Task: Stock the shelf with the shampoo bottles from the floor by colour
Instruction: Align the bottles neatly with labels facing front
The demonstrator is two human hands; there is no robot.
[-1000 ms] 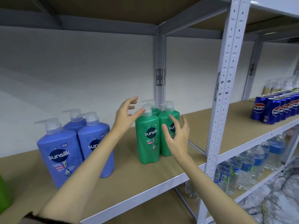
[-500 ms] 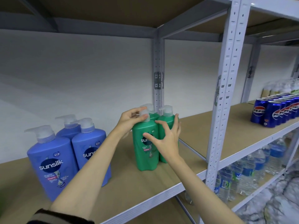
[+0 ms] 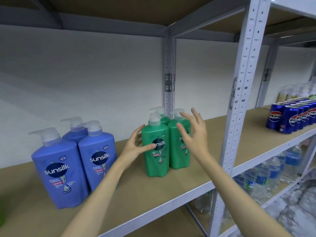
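In the middle of the frame, my left hand (image 3: 136, 144) and right hand (image 3: 193, 134) are both spread, holding nothing, around the green shampoo bottles (image 3: 156, 147) upright on the shelf (image 3: 153, 199). I fear a careless finger knocks a pump and tips one over.

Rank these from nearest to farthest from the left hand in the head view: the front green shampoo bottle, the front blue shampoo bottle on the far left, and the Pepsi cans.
1. Front green shampoo bottle: right beside the left hand, thumb across its label.
2. Front blue shampoo bottle: far left on the shelf.
3. Pepsi cans: next bay, far right.
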